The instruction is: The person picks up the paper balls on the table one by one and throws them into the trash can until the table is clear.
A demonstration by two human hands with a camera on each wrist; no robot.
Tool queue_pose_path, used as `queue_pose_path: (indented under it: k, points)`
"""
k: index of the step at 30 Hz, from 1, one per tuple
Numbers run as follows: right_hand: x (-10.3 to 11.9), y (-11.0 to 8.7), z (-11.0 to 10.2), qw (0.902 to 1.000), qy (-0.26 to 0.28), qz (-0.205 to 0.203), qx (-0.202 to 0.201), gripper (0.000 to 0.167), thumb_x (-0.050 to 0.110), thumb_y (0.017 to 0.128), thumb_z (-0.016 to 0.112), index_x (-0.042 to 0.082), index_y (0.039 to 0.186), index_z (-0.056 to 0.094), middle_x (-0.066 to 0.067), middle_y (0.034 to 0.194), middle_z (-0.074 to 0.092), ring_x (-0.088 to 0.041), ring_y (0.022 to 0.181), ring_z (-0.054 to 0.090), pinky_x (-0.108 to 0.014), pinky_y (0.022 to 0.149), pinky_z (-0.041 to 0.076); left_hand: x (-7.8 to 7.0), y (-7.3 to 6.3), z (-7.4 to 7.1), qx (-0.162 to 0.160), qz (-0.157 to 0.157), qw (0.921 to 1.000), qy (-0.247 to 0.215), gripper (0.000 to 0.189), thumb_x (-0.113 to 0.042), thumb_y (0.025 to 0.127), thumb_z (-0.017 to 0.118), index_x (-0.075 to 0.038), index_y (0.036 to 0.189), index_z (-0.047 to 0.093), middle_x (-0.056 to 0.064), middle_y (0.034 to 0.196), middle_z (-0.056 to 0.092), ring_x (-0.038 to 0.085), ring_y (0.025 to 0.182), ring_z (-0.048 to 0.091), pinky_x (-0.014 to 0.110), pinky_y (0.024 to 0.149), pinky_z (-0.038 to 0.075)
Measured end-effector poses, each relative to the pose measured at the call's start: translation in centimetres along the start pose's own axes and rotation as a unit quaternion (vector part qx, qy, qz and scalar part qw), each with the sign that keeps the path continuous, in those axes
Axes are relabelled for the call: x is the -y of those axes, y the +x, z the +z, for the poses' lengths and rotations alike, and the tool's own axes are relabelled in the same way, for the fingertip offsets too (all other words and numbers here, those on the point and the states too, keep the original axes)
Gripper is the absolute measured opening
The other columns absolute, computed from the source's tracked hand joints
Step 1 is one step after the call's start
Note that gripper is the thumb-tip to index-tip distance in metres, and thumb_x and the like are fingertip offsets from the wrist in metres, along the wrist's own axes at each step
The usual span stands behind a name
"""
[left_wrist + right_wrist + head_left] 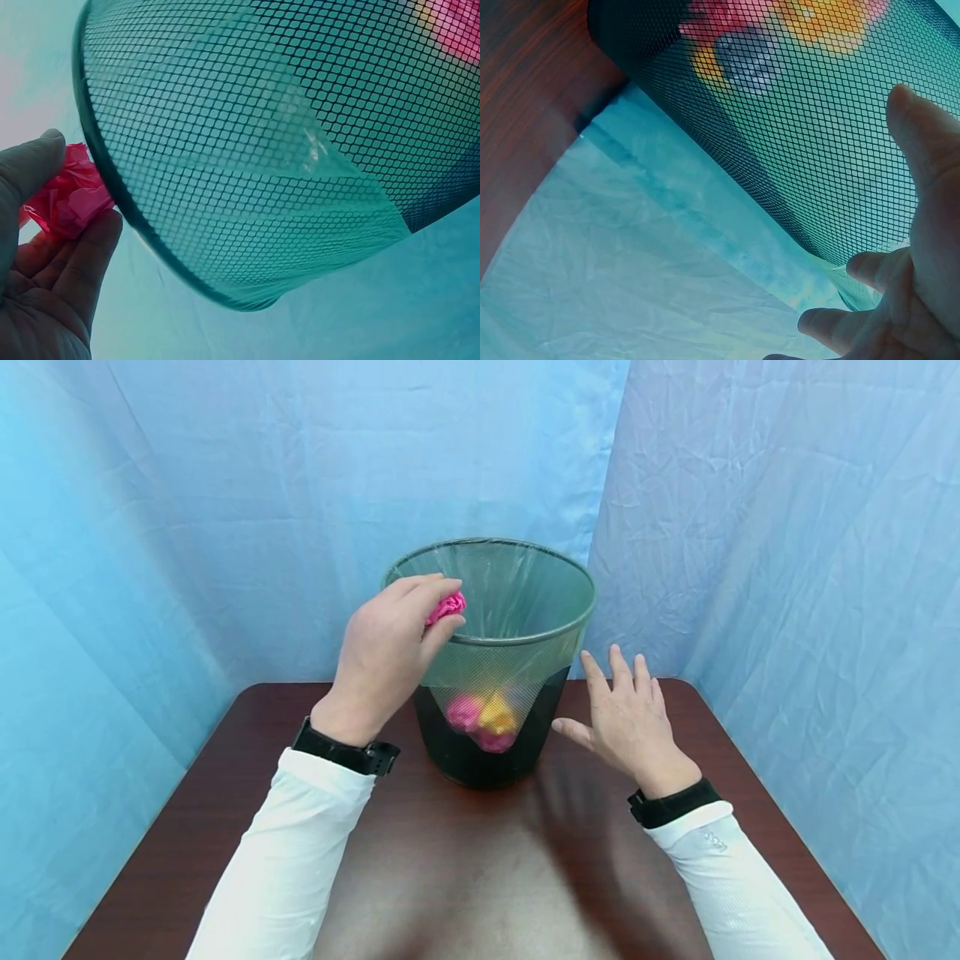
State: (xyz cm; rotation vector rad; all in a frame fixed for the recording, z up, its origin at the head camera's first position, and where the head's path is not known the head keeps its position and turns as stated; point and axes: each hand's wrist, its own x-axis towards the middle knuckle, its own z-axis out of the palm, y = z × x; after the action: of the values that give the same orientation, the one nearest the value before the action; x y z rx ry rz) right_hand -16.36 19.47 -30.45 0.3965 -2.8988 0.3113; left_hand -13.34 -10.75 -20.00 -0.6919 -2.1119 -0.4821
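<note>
A black mesh wastebasket [480, 768] lined with a thin greenish plastic bag [517, 585] stands upright on the table. Through its mesh show crumpled pink and yellow balls [497, 714] at the bottom; the right wrist view adds a dark grey ball [748, 60] among them. My left hand [393, 639] pinches a crumpled pink plastic ball [447, 606] between thumb and fingers at the basket's left rim. In the left wrist view this pink ball [71, 191] is right against the rim's outer edge. My right hand [630, 722], fingers spread and holding nothing, hovers beside the basket's right side.
The dark brown wooden table [480, 877] has rounded far corners. Light blue cloth [300, 485] hangs behind it and along both sides. Black bands [675, 802] circle both wrists over white sleeves.
</note>
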Motion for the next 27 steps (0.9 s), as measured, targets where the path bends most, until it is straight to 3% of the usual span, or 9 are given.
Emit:
queue_pose_path:
  k: [14,27]
  points:
    - [0.05,-0.17,0.01,1.0000,-0.006,-0.004,-0.003,0.105,0.063,0.091,0.071,0.013,0.168,0.020,-0.032,0.169,0.014,-0.062,0.153,0.009,-0.074,0.119,0.019,-0.01,0.15,0.66,0.034,-0.037,0.9987,0.007,0.053,-0.025,0.092,0.081,-0.008,0.141,0.066,0.013,0.137,0.068,0.028,0.127,0.066,0.044,0.099,0.059]
    - [0.19,-0.19,-0.04,1.0000,-0.003,-0.003,-0.002,0.105,0.063,0.091,0.072,0.013,0.168,0.020,-0.032,0.170,0.013,-0.062,0.153,0.009,-0.074,0.119,0.019,0.03,0.18,0.54,0.048,-0.046,0.9978,0.006,0.057,-0.027,0.094,0.080,-0.009,0.145,0.062,0.013,0.140,0.067,0.028,0.127,0.065,0.045,0.098,0.059]
